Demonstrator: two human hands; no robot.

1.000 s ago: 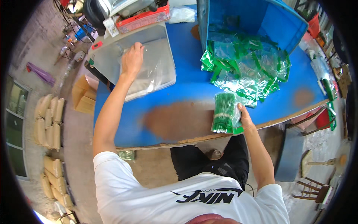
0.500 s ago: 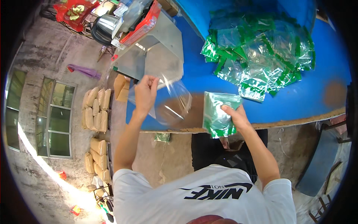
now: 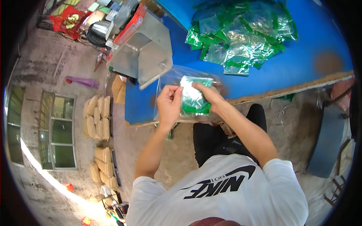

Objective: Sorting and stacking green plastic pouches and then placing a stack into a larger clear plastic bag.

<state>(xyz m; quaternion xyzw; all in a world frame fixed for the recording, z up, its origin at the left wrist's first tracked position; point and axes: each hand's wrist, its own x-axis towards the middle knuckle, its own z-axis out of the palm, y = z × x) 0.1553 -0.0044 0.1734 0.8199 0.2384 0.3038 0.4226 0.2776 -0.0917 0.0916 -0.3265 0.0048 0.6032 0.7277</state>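
A blue tabletop [image 3: 286, 71] with a rough brown edge is curving across my view, above a bare concrete floor [image 3: 179, 152]. From my end, I am seeing a stack of packets [image 3: 193, 98] sitting between the two hands, near the table's front edge. Its long axis is running roughly toward and away from the body, its solid green band facing the person. The plastic is looking flat, rectangular and glossy, throwing back white glare. The right hand [image 3: 212, 96] is gripping the stack's right side, thumb lying on top, the other fingers hiding. The left hand [image 3: 169, 102] is nearly closing, thumb and forefinger pinching the thin film of a clear bag [image 3: 171, 77]. The bag is showing around the stack; whether the stack is lying inside, I cannot tell. Beyond, a loose pile of similar packets [image 3: 245, 37] is lying crumpled.
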